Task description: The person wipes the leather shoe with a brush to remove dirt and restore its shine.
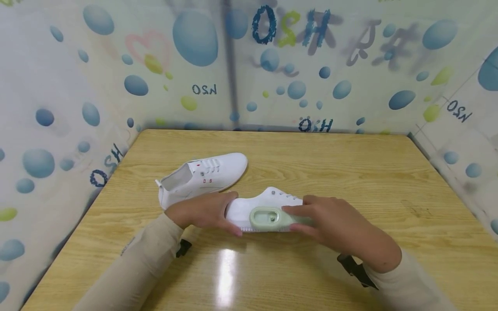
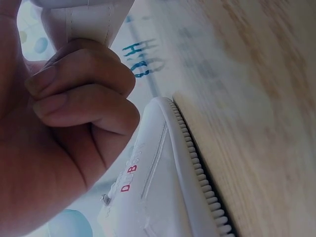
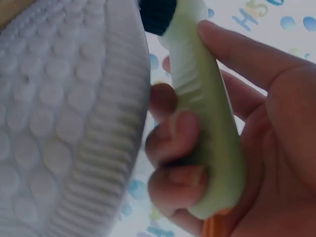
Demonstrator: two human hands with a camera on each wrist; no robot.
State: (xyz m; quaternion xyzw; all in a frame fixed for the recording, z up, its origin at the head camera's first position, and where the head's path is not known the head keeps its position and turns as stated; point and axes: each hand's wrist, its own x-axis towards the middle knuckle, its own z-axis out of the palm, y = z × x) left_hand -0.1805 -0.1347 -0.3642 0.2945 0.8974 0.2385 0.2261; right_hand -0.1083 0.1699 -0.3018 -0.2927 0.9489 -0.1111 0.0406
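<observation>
Oval-headed pale-green plastic brush (image 1: 266, 218) meeting white lace-up shoe (image 1: 260, 202)

The brush is resting against the shoe's near side, above the wood-grained worktop's (image 1: 330, 164) middle. The right hand's (image 1: 336, 220) fingers are clasping the handle; the left hand's (image 1: 205, 211) are gripping the heel. Farther left, a second white shoe with red lettering (image 1: 212, 176) is standing.

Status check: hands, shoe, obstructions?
Left hand grips white sneaker at heel. Right hand holds green brush at sneaker's side. Second sneaker beyond left hand; nothing visibly blocking.
</observation>
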